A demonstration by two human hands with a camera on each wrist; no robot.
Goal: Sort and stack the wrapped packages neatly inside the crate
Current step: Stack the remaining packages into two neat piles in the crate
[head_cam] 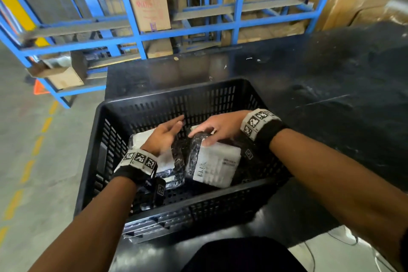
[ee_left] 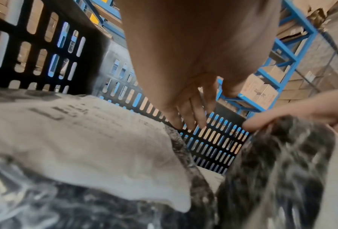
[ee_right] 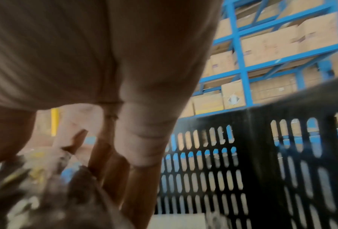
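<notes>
A black slotted crate (head_cam: 176, 95) stands on a black table. Two packages in black wrap with white labels lie inside it. The left package (head_cam: 164, 161) lies flat under my left hand (head_cam: 176, 123), which hovers above it with fingers straight and holds nothing. The right package (head_cam: 216, 165) is tilted, its label facing me. My right hand (head_cam: 201, 138) grips its far top end, fingers curled over the edge and thumb on the label. The left wrist view shows the left package's label (ee_left: 76, 139) and the right hand's fingers (ee_left: 281, 114) on the black wrap (ee_left: 271, 170).
More shiny wrapped packages (head_cam: 154, 225) show at the foot of the crate's near wall. Blue shelving (head_cam: 132, 17) with cardboard boxes stands behind the table. Grey floor with a yellow dashed line (head_cam: 28, 168) lies to the left. The black table (head_cam: 331, 95) stretches to the right.
</notes>
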